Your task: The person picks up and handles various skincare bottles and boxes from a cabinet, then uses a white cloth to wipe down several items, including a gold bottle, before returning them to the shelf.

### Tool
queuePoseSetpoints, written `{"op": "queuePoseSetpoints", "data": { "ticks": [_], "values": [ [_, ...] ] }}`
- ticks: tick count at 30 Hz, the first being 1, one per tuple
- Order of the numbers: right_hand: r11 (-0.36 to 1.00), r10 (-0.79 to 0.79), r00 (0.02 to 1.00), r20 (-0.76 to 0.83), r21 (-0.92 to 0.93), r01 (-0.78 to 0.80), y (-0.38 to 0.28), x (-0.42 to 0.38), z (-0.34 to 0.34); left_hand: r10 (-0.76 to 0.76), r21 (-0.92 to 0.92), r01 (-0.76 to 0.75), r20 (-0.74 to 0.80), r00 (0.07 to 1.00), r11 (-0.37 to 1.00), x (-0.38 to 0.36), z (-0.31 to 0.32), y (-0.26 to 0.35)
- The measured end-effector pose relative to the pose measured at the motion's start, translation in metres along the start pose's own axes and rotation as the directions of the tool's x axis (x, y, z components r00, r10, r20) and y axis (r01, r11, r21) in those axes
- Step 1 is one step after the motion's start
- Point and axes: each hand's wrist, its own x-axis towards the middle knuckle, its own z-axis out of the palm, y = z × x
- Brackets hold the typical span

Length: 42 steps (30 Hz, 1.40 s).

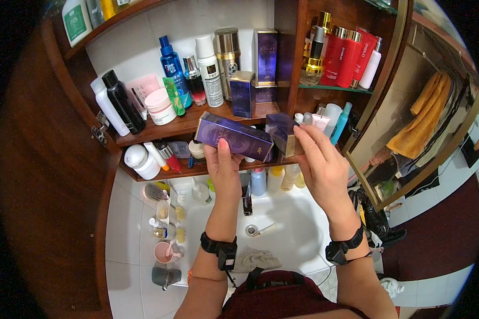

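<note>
Above a white sink (298, 234), a person's left hand (224, 167) holds a long purple perfume box (233, 136) in a clenched grip while the right hand (322, 159) grasps a smaller purple box (281, 133) before crowded wooden cabinet shelves (191, 123)

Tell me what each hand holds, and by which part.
Left hand grips the long purple box at its lower edge; right hand holds the smaller purple box by its right side.
</note>
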Motion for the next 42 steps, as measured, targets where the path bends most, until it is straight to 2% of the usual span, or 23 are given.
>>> {"op": "queuePoseSetpoints", "data": {
  "ticks": [21, 25, 31, 34, 39, 42],
  "values": [
    [0.999, 0.045, 0.996, 0.073, -0.001, -0.045, -0.007, 0.006, -0.003, -0.015, 0.039, 0.014, 0.025, 1.000, 0.999, -0.004, -0.011, 0.003],
    [0.999, 0.024, 0.998, 0.065, -0.026, -0.023, -0.006, 0.011, -0.005, 0.005, 0.060, -0.010, 0.079, 0.997, 0.998, -0.004, -0.010, 0.005],
    [0.995, -0.031, 0.998, 0.047, -0.095, 0.036, 0.001, 0.044, 0.000, 0.044, 0.068, -0.052, 0.109, 0.993, 0.996, -0.003, -0.003, 0.008],
    [0.986, -0.029, 0.992, 0.122, -0.159, 0.049, 0.010, 0.069, 0.014, 0.062, 0.056, -0.069, 0.113, 0.992, 0.996, -0.004, 0.001, 0.010],
    [0.928, -0.068, 0.995, 0.075, -0.360, 0.090, 0.026, 0.087, 0.048, 0.065, 0.093, -0.080, 0.148, 0.987, 0.993, -0.004, -0.004, 0.011],
    [0.954, -0.070, 0.998, 0.007, -0.291, 0.069, 0.026, 0.080, 0.051, 0.104, 0.093, -0.117, 0.130, 0.986, 0.989, -0.003, -0.002, 0.013]
  ]
}}
